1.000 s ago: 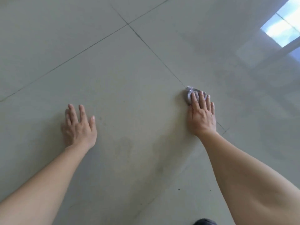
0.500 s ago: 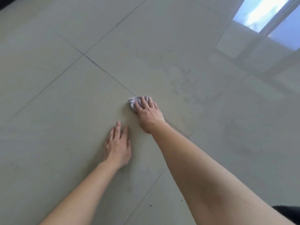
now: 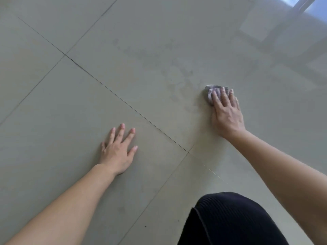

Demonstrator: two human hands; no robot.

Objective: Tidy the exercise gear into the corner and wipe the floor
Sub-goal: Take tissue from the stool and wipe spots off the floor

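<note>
- An indoor room with a floor (image 3: 53, 103) of large, pale, glossy tiles.
- Thin dark grout lines (image 3: 113, 92) run between the tiles.
- A bright window reflection (image 3: 256, 27) shines on the floor at the upper right.
- Home or gym: cannot tell.

1. Left hand (image 3: 117, 152) lies palm down, left of the grout crossing (image 3: 188, 152), fingers straight and spread, bare forearm running toward the lower left.
2. Right hand (image 3: 225, 114) lies beyond and right of that crossing, fingers straight and close together, flat on a cloth (image 3: 210, 93), forearm bare.
3. A dark-clad knee (image 3: 230, 218) sits below the crossing.
</note>
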